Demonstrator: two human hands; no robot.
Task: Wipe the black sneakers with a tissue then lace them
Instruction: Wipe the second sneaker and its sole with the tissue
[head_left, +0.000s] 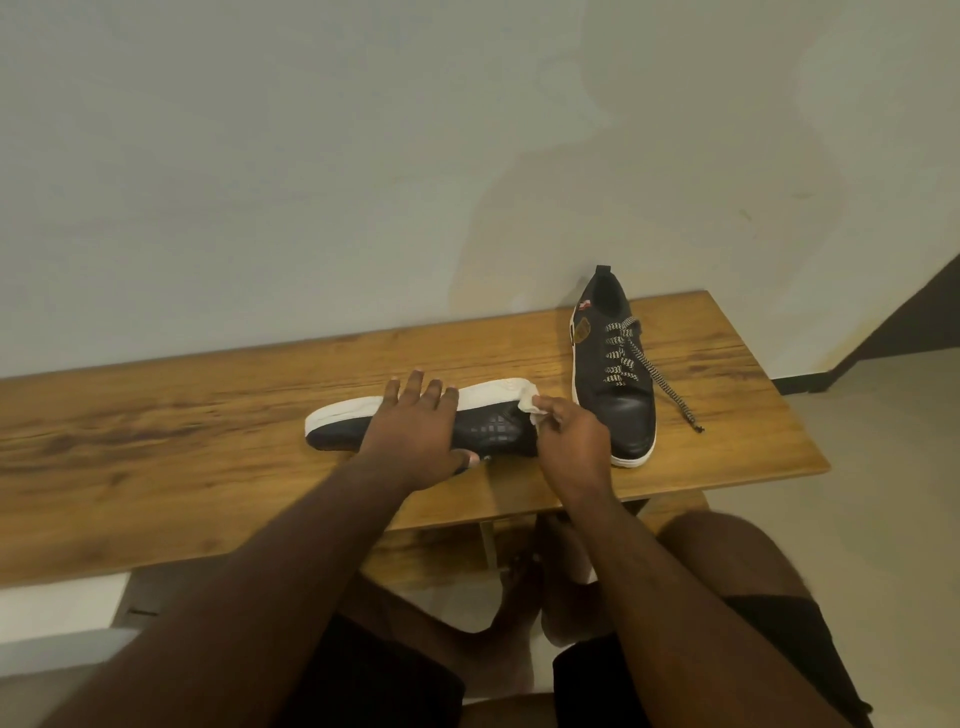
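Both hands work on the sneaker lying on its side (493, 423), the left hand (415, 441) flat on it, the right hand (574, 441) pinching the tissue (529, 402) at its heel, beside the laced sneaker (615, 379), and a hard rub could tear the thin tissue.

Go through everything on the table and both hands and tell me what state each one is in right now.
Sneaker on its side: tipped over, white sole facing the wall, heel end being wiped.
Upright sneaker: standing on its sole, laced, one lace end trailing loose on the table.
Tissue: crumpled, pressed to the tipped sneaker's heel.
Left hand: fingers spread flat, holding the tipped sneaker down.
Right hand: grip pinching the tissue.
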